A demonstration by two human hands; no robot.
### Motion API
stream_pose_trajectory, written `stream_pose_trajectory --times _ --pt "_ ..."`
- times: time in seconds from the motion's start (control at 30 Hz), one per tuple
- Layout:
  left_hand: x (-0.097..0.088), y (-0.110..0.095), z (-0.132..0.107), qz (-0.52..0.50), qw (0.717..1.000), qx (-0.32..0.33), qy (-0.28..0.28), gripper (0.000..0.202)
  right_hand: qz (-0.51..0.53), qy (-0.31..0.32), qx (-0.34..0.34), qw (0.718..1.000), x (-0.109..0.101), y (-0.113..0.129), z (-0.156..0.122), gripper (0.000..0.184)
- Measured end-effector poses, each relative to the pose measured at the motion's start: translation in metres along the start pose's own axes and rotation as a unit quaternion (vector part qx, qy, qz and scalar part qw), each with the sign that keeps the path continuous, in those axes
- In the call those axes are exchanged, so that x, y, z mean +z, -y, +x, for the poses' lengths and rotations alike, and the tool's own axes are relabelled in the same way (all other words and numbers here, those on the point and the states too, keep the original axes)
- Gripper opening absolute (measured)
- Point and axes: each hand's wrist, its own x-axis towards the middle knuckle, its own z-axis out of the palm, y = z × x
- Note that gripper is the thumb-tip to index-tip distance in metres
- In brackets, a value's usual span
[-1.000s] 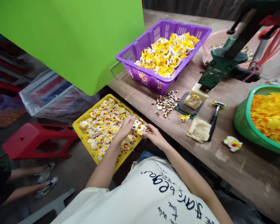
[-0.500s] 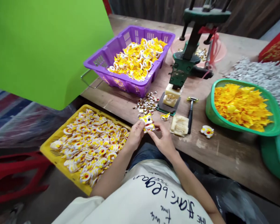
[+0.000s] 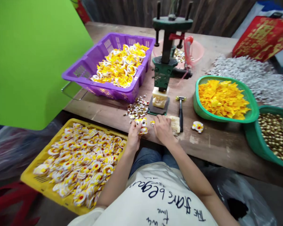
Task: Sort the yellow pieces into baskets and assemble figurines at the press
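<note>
My left hand [image 3: 133,137] pinches a yellow-and-white lion head figure [image 3: 141,125] with a dark eye and red touches, just above the table's front edge. My right hand [image 3: 163,129] lies low over the table, its curled fingers at a small yellow piece [image 3: 152,123]; most of that piece is hidden under them. Partly behind the right hand is a cream-coloured block [image 3: 174,123] with a hollowed top. A small heap of white, red and gold bits [image 3: 138,108] lies beyond the left hand.
A green hand press [image 3: 163,72] with cream blocks stands behind. Right of it are a black-handled hammer [image 3: 180,114], one white-yellow piece [image 3: 197,126], and a green basket [image 3: 226,117] of yellow parts. A purple basket [image 3: 73,73] and a yellow crate [image 3: 29,175] hold many pieces.
My right hand has let go of the lion head and moved right to the small yellow piece. The left hand keeps the lion head. The view has turned to the right.
</note>
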Motion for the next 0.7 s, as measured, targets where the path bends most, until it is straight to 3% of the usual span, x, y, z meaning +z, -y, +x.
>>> stream_pose_trajectory --times 0.2,0.4,0.7 --pt "-0.001 0.003 0.003 -0.017 0.999 0.002 0.045 0.049 0.041 0.021 0.009 0.999 -0.001 -0.013 -0.003 0.019" --pt "0.0 0.006 0.0 -0.042 0.996 0.014 0.072 0.052 0.167 -0.057 0.003 0.984 0.002 -0.021 -0.009 0.025" --pt "0.008 -0.006 -0.01 -0.121 0.984 -0.07 0.107 0.039 0.084 -0.007 -0.01 0.996 0.008 -0.014 -0.006 0.023"
